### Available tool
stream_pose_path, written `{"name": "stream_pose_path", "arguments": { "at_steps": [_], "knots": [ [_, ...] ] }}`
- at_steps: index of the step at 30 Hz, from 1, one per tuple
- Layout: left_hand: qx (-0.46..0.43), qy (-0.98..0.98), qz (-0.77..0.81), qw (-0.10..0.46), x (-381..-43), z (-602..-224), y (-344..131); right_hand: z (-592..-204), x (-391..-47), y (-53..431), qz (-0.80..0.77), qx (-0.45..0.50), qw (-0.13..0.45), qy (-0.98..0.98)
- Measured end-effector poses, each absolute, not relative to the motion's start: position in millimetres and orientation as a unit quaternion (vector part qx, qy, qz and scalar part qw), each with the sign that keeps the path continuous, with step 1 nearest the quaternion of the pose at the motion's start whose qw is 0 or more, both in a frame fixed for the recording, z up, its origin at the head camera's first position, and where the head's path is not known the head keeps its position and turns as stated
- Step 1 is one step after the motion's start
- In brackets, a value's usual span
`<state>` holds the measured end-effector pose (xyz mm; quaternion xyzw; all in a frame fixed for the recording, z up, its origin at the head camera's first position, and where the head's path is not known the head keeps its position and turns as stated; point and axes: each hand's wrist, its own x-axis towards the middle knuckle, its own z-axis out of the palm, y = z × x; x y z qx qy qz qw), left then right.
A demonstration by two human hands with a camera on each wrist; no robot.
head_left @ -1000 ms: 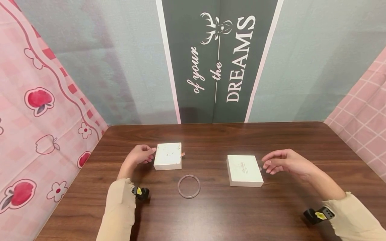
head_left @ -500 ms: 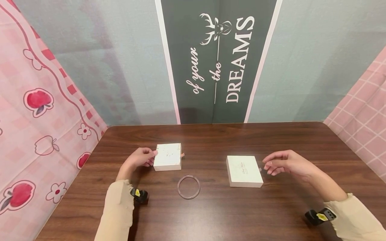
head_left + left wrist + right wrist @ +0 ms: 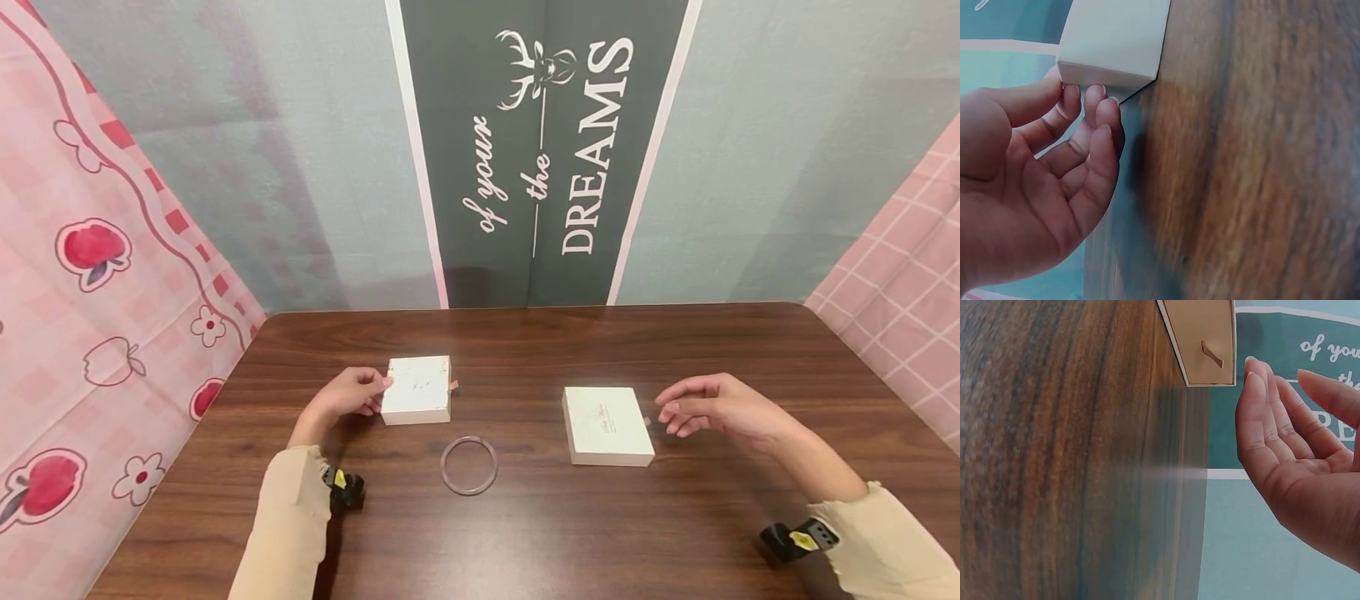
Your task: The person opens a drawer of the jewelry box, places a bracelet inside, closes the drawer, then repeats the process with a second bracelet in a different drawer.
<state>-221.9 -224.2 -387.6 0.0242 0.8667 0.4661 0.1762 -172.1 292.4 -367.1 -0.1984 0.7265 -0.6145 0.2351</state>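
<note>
Two flat white boxes lie on the table. My left hand [image 3: 351,392] is at the left side of the left box [image 3: 417,389], its thumb tip overlapping the top edge. In the left wrist view, loosely bent fingers [image 3: 1107,150] meet the end face of that box [image 3: 1113,37]. An orange ribbon tab [image 3: 453,386] sticks out of its right side. My right hand [image 3: 723,410] hovers just right of the right box [image 3: 607,425], fingers relaxed and holding nothing. The right wrist view shows a ribbon tab [image 3: 1212,355] on this box's tan end face. Between and nearer lies a translucent purplish bangle [image 3: 468,466].
The brown wood-grain table [image 3: 570,533] runs back to a grey-green curtain [image 3: 352,167] with a dark printed panel. Pink patterned cloth [image 3: 112,333] hangs at the left, and pink checked cloth [image 3: 900,292] at the right. Black wrist cameras sit at both sleeves.
My left hand has come slightly nearer, its thumb now overlapping the left box's top edge. The right hand has barely shifted to the right. Boxes and bangle lie in the same places.
</note>
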Motion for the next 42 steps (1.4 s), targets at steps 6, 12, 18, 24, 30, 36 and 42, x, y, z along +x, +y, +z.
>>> {"name": "stream_pose_path", "arguments": {
  "at_steps": [6,12,18,24,30,36,42],
  "knots": [
    [0.024,0.863,0.473,0.178,-222.9,-387.9,-223.9,-366.0,-173.0,291.3,-0.62,-0.201,0.239,0.72],
    [0.02,0.859,0.479,0.179,-222.8,-388.2,-223.6,-364.6,-174.4,290.7,-0.614,-0.196,0.236,0.727],
    [0.005,0.851,0.491,0.184,-222.3,-388.6,-222.5,-363.1,-176.0,286.9,-0.613,-0.196,0.238,0.728],
    [-0.001,0.849,0.496,0.183,-223.0,-389.6,-222.7,-359.3,-178.4,280.3,-0.611,-0.192,0.233,0.732],
    [-0.001,0.845,0.502,0.185,-224.2,-390.6,-223.4,-353.9,-181.3,276.5,-0.613,-0.191,0.229,0.731],
    [-0.002,0.847,0.498,0.185,-224.0,-390.0,-223.3,-349.3,-184.7,273.7,-0.625,-0.2,0.238,0.716],
    [-0.003,0.846,0.5,0.185,-223.5,-389.2,-222.8,-344.3,-187.2,268.8,-0.621,-0.198,0.238,0.72]
  ]
}}
